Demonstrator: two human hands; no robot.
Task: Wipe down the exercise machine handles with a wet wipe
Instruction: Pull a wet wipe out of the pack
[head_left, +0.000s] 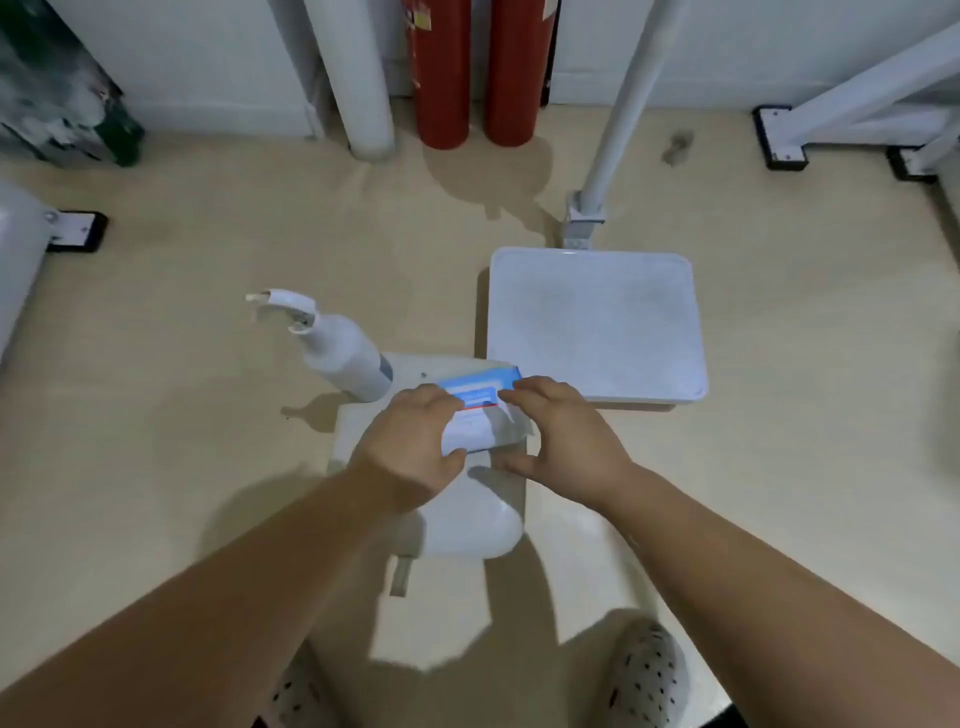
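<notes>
Both grips close on the blue-and-white soft plastic wipe pack (480, 410): left hand (410, 447) steadying, right hand (558, 439) pinching its flap, just beside the white spray bottle (337, 345). Step: opening. Next, probably, drawing one wipe out.

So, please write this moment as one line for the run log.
stage: getting a wipe | left hand: holds wet wipe pack | right hand: fingers at pack opening | spray bottle: left of pack, untouched | handles: not yet wiped

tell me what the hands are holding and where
Both hold the wet wipe pack: left hand around its near left end, right hand at its right edge.
</notes>
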